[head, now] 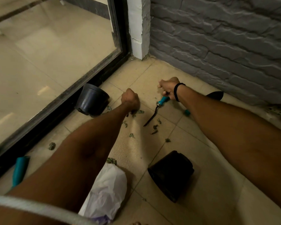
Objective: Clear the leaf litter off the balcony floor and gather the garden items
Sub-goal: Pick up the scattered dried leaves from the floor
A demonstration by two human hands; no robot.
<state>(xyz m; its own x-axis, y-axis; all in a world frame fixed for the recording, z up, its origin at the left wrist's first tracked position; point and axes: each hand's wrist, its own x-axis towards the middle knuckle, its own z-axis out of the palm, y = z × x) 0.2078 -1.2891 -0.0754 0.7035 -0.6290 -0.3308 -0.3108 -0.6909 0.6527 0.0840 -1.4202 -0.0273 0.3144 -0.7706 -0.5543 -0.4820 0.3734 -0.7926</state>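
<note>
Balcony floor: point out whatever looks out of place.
Both black pots are tipped over, not upright: the far pot by the door frame, the near pot on open tile. Dry leaves lie scattered between them.

Black-bladed tool (215, 95) behind right forearm (225, 120) (blade, teal handle tip show); left grip (130, 99) contents unseen.

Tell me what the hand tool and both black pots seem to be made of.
Hand tool: thin dark curved blade, likely metal; smooth teal handle, plastic or rubber. Far pot and near pot: matte black, moulded rims, probably plastic.
</note>
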